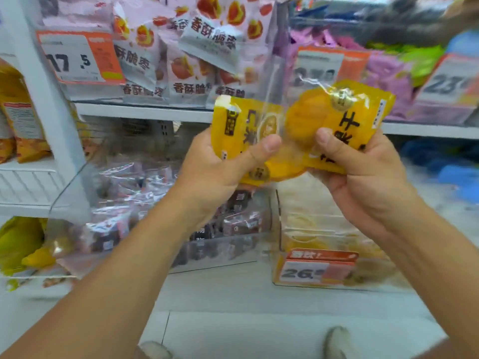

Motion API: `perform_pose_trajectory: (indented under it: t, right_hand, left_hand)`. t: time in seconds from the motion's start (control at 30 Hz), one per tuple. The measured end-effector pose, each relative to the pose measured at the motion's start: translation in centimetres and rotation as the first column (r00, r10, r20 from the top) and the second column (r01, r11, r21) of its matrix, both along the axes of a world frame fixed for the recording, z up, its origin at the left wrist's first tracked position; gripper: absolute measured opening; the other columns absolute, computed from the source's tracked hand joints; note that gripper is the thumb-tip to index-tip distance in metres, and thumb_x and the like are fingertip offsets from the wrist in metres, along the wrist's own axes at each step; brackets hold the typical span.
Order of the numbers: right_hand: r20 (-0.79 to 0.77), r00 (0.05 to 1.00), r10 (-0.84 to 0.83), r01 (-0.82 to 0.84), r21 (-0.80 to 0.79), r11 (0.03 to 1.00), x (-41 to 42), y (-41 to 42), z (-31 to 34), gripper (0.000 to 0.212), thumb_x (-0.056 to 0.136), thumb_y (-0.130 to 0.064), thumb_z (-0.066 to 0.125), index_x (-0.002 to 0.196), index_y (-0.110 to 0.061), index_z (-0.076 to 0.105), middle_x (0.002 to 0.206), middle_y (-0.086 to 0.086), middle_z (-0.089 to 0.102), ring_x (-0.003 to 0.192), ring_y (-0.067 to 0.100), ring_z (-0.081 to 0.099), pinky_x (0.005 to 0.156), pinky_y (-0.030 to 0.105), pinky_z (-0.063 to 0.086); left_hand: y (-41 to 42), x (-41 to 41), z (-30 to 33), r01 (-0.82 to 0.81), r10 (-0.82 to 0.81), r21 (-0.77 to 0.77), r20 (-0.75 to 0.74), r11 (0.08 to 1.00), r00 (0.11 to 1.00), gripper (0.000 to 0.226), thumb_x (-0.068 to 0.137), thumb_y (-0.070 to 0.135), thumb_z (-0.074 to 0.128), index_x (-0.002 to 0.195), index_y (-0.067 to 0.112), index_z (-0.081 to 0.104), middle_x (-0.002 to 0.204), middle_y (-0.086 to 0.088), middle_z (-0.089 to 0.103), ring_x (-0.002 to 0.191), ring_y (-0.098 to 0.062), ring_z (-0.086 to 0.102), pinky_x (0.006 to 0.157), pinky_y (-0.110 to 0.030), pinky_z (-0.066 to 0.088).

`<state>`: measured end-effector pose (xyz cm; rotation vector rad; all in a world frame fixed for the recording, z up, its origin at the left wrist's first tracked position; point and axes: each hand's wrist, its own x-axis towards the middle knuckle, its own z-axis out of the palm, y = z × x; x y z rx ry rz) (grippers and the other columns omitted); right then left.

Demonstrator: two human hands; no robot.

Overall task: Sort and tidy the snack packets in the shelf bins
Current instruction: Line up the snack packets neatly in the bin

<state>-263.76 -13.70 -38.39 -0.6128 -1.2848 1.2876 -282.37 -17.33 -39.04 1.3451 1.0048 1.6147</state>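
Observation:
I hold yellow snack packets in front of the shelf. My left hand (223, 164) grips one yellow packet (238, 123) with its thumb across the front. My right hand (363, 174) grips another yellow packet (357, 117) the same way. The two packets overlap in the middle. Below my right hand stands a clear bin (285, 278) of similar yellow packets with a 26 price tag (316, 270). Below my left hand is a clear bin (220, 260) of dark brown packets.
The upper shelf carries a bin of pink and white packets (186, 60) with an orange price tag (77, 58), and to the right a bin of purple and green packets (388, 71). Yellow bags (20, 120) hang at the left. Blue packets (440, 161) lie at the right.

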Motion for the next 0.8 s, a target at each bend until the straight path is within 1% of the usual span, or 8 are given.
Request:
perform_pose_trajectory:
  t: [0.1,0.27,0.37,0.47,0.57,0.63,0.73,0.8]
  right_hand:
    - [0.151,0.987,-0.051,0.05,0.01,0.999,4.0,0.6,-0.4,0.047,0.078,-0.022,0.07,0.122,-0.006,0.061,0.102,0.006,0.076,0.097,0.023,0.073,0.077,0.036,0.059]
    - [0.268,0.964,-0.005,-0.003,0.029,1.0,9.7,2.1,0.4,0.051,0.08,-0.023,0.072,0.127,-0.006,0.06,0.114,0.009,0.073,0.105,0.027,0.071,0.089,0.045,0.057]
    - [0.243,0.964,-0.108,0.078,0.127,0.989,12.9,2.9,1.4,0.051,0.071,-0.029,0.078,0.118,-0.015,0.063,0.097,0.0,0.074,0.091,0.016,0.071,0.079,0.034,0.057]
    - [0.489,0.857,-0.163,0.014,0.294,0.956,14.5,3.2,1.9,0.041,0.071,-0.02,0.08,0.11,-0.013,0.07,0.092,-0.002,0.076,0.085,0.009,0.069,0.078,0.026,0.055]
    - [0.71,0.686,-0.162,-0.112,0.322,0.94,14.5,3.3,1.4,0.025,0.077,-0.017,0.081,0.098,-0.006,0.073,0.074,-0.002,0.066,0.067,0.005,0.059,0.067,0.024,0.051]
    - [0.658,0.734,-0.167,-0.073,0.321,0.944,13.9,3.4,1.1,0.023,0.077,-0.017,0.081,0.097,-0.01,0.073,0.074,0.003,0.068,0.068,0.007,0.063,0.068,0.026,0.055]
    - [0.403,0.911,-0.085,0.021,0.162,0.987,14.0,3.5,0.7,0.023,0.074,-0.013,0.077,0.096,-0.015,0.07,0.083,0.001,0.075,0.081,0.017,0.073,0.067,0.031,0.058]
    - [0.257,0.963,-0.084,0.064,0.082,0.995,15.2,3.9,0.6,0.019,0.072,-0.012,0.076,0.089,-0.014,0.067,0.078,0.001,0.072,0.076,0.021,0.071,0.06,0.033,0.055]
  left_hand:
    - [1.6,4.5,0.1,0.003,0.012,0.076,-0.185,0.997,0.983,0.035,0.067,0.021,0.086,0.097,0.026,0.068,0.087,0.012,0.077,0.081,-0.005,0.074,0.064,-0.023,0.058]
    - [4.7,8.2,-0.6,-0.066,0.116,0.17,-0.304,0.983,0.945,0.037,0.073,0.024,0.087,0.1,0.035,0.065,0.097,0.013,0.076,0.089,-0.004,0.072,0.08,-0.031,0.059]
    - [5.4,9.6,0.2,-0.012,0.163,0.299,-0.486,0.954,0.859,0.038,0.073,0.022,0.088,0.098,0.038,0.063,0.091,0.023,0.069,0.08,0.01,0.065,0.075,-0.011,0.051]
    - [5.5,10.9,0.5,0.066,0.187,0.39,-0.574,0.918,0.797,0.032,0.074,0.016,0.087,0.096,0.028,0.068,0.084,0.022,0.067,0.071,0.015,0.058,0.068,-0.005,0.044]
    - [5.4,12.0,1.1,0.076,0.214,0.472,-0.531,0.878,0.82,0.035,0.073,0.018,0.088,0.099,0.025,0.066,0.088,0.018,0.066,0.079,0.014,0.059,0.071,-0.009,0.046]
    - [5.6,12.5,1.3,0.023,0.234,0.503,-0.442,0.864,0.866,0.046,0.074,0.017,0.087,0.11,0.023,0.059,0.1,0.015,0.066,0.091,0.007,0.064,0.077,-0.014,0.051]
    - [6.3,12.5,0.6,0.008,0.08,0.318,-0.263,0.948,0.962,0.052,0.081,0.026,0.083,0.122,0.019,0.052,0.108,0.0,0.067,0.096,-0.008,0.07,0.082,-0.031,0.059]
    - [6.9,11.9,-0.7,0.055,0.028,0.157,-0.48,0.986,0.877,0.049,0.074,0.053,0.079,0.113,0.029,0.06,0.105,0.007,0.068,0.096,-0.006,0.068,0.088,-0.033,0.057]
